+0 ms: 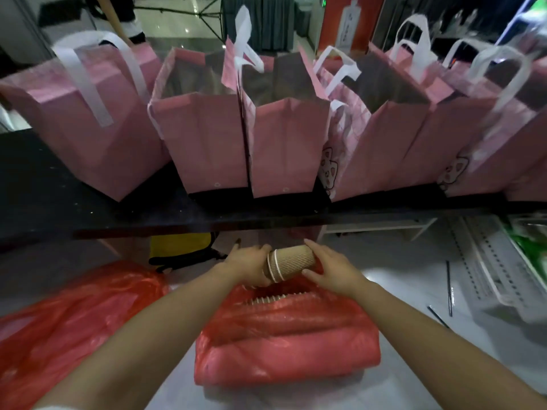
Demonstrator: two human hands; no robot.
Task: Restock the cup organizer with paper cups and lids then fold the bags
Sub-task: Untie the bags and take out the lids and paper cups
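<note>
A short stack of brown ribbed paper cups (291,261) lies sideways between both hands, just above a red plastic bag (287,341) on the floor. My left hand (248,267) grips the rim end of the stack. My right hand (328,269) holds the base end, fingers wrapped over it. Through the bag's open mouth show the white rims of more cups (268,299). Several pink paper bags with white handles (207,137) stand open in a row on a black counter (59,202). The cup organizer is not visible.
A second, crumpled red plastic bag (68,321) lies at the left on the floor. A yellow and black object (180,247) sits under the counter. A clear perforated tray (497,267) and thin dark sticks (449,288) lie at the right.
</note>
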